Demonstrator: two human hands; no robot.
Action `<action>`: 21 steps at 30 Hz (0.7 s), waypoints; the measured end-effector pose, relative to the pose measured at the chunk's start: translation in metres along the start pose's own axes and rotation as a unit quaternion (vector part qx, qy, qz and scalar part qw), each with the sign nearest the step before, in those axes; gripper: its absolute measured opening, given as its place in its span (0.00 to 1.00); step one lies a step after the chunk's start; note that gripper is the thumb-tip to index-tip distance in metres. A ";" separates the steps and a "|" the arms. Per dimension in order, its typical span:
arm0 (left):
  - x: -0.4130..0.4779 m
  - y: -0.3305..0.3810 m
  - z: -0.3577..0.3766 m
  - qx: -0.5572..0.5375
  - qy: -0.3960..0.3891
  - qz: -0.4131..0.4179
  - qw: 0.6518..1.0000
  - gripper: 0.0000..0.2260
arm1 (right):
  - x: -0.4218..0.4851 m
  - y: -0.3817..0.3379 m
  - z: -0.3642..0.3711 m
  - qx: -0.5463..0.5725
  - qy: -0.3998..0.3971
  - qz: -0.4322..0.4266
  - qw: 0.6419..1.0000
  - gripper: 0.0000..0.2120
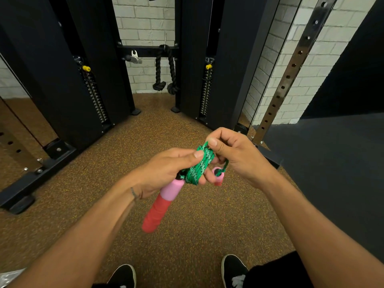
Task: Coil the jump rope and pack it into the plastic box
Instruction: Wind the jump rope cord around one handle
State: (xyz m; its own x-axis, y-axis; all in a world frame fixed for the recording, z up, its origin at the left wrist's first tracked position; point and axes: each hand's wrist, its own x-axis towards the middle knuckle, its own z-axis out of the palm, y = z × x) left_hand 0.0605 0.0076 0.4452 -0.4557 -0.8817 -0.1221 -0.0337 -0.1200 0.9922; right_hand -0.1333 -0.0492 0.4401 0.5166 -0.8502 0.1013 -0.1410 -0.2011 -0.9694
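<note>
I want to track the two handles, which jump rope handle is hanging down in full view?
The long handle under the left hand: its pink and red length hangs free. The other handle shows only a pink end below the right hand.

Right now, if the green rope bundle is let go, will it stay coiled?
Probably not: the green rope looks soft and floppy, pinched together only by the left hand and right hand. The dangling handle would likely tug loops loose.
</note>
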 end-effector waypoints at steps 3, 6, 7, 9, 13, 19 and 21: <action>0.000 -0.002 0.000 -0.046 0.014 0.017 0.999 0.17 | 0.002 0.003 -0.001 0.042 -0.014 0.030 0.999 0.09; 0.000 -0.002 -0.002 -0.101 0.016 0.043 0.994 0.18 | 0.003 0.004 0.000 0.083 -0.026 0.067 0.994 0.11; 0.000 -0.001 -0.001 -0.117 0.018 0.052 0.992 0.18 | 0.003 0.004 0.002 0.101 -0.033 0.079 0.991 0.11; 0.000 0.001 0.001 -0.139 0.030 0.068 0.988 0.16 | 0.003 0.004 0.006 0.134 -0.050 0.100 0.985 0.10; 0.002 0.004 0.003 -0.179 0.071 0.086 0.977 0.18 | 0.001 0.005 0.013 0.181 -0.069 0.128 0.973 0.11; 0.004 -0.001 0.000 -0.183 0.125 0.093 0.971 0.19 | 0.002 0.009 0.020 0.086 -0.059 0.132 0.986 0.11; 0.006 -0.001 0.003 -0.195 0.142 0.102 0.965 0.18 | 0.002 0.011 0.023 0.052 -0.067 0.120 0.989 0.13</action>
State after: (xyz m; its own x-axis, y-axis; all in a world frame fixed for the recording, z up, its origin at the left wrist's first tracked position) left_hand 0.0554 0.0037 0.4436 -0.1538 -0.9879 0.0188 0.3935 -0.0437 0.9183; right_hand -0.1147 -0.0416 0.4245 0.5869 -0.7938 -0.1591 -0.1897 0.0562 -0.9802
